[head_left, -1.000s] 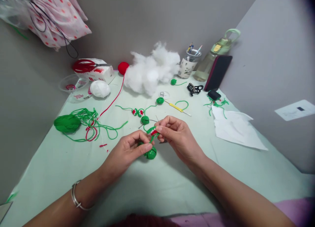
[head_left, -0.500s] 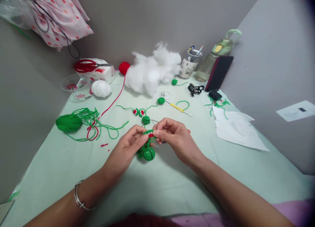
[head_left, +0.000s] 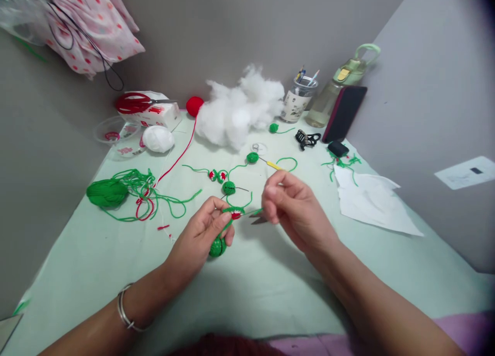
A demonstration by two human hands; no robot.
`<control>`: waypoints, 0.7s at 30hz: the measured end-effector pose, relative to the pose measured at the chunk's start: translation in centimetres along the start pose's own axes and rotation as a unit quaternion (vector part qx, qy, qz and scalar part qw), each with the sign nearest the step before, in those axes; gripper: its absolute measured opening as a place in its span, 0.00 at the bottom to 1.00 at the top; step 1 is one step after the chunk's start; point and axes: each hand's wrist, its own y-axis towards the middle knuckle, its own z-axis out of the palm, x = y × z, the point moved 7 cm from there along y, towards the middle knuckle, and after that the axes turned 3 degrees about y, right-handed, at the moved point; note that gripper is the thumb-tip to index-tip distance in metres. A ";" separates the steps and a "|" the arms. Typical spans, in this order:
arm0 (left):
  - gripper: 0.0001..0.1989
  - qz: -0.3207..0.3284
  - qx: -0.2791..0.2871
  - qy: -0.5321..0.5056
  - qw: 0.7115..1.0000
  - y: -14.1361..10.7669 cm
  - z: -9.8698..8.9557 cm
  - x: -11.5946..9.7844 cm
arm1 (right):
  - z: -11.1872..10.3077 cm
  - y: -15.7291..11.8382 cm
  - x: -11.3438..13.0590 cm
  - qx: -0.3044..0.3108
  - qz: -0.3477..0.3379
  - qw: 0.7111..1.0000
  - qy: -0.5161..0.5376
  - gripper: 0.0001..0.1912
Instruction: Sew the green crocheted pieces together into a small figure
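Note:
My left hand (head_left: pixel 203 230) pinches a small crocheted piece (head_left: pixel 235 214) in green, white and red between thumb and fingers. Below those fingers hangs a green crocheted ball (head_left: pixel 217 247) with a dark line across it. My right hand (head_left: pixel 288 201) is closed on a green yarn strand (head_left: pixel 253 212), which stretches taut from the piece; whether a needle is in the fingers too is hidden. Scissor blades (head_left: pixel 259 220) poke out beneath the right hand. Just beyond the hands lies another green crocheted ball (head_left: pixel 229 187) with dark thread ends.
Green yarn (head_left: pixel 108 192) lies tangled at left. White stuffing (head_left: pixel 240 111) is heaped at the back, near a red yarn ball (head_left: pixel 194 106). A yellow crochet hook (head_left: pixel 273 165) is partly behind my right hand. A bottle (head_left: pixel 323 106) and phone (head_left: pixel 344 114) stand back right.
My right hand has moved right, away from the crocheted piece, drawing the green strand out straight. The hanging ball has shifted slightly left, and the scissor blades now show.

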 end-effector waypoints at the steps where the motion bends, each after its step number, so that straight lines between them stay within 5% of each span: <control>1: 0.11 0.001 0.007 -0.004 1.000 0.0 0.3 -0.1 | -0.3 0.0 0.5 -0.019 -0.010 1.000 0.006 0.14; 9: 0.11 -0.004 0.003 -0.042 0.999 0.0 0.5 -0.1 | -0.9 -0.1 1.4 -0.022 -0.024 0.999 0.003 0.13; 21: 0.11 -0.029 -0.081 -0.068 0.994 0.0 -1.3 0.2 | 1.8 -0.8 -1.5 0.101 0.052 0.974 -0.196 0.10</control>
